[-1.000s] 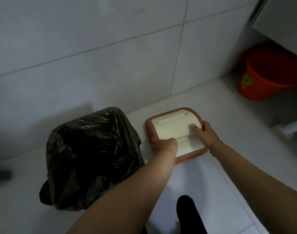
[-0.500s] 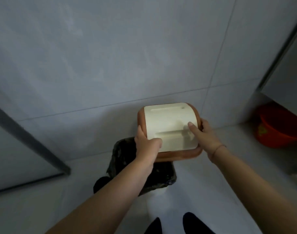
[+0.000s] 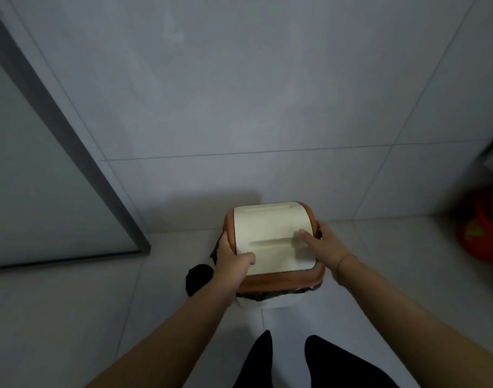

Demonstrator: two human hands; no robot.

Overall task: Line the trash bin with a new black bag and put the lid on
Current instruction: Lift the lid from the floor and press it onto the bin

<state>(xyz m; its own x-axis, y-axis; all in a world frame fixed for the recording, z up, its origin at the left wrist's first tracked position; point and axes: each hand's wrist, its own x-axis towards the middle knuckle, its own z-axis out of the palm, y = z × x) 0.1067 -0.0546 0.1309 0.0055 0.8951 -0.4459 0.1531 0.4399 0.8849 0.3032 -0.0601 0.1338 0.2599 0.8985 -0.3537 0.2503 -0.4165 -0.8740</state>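
The lid (image 3: 270,233), cream on top with a brown rim, sits over the trash bin, hiding most of it. My left hand (image 3: 230,261) grips the lid's left front corner, thumb on top. On the right edge my right hand (image 3: 322,245) holds the rim with its thumb lying on the cream flap. Black bag plastic (image 3: 256,296) pokes out under the rim at the front and left. A strip of the white bin body (image 3: 267,303) shows below the bag.
The bin stands on the pale tiled floor (image 3: 99,303) against the tiled wall (image 3: 239,107). A grey-framed panel (image 3: 43,163) is at the left. A red bucket (image 3: 483,228) sits at the far right. My dark-clad feet (image 3: 309,359) are just in front of the bin.
The lid was lifted off the floor to the right of the bagged bin, carried left over it, and lowered onto the bin's top. Both hands kept hold throughout.
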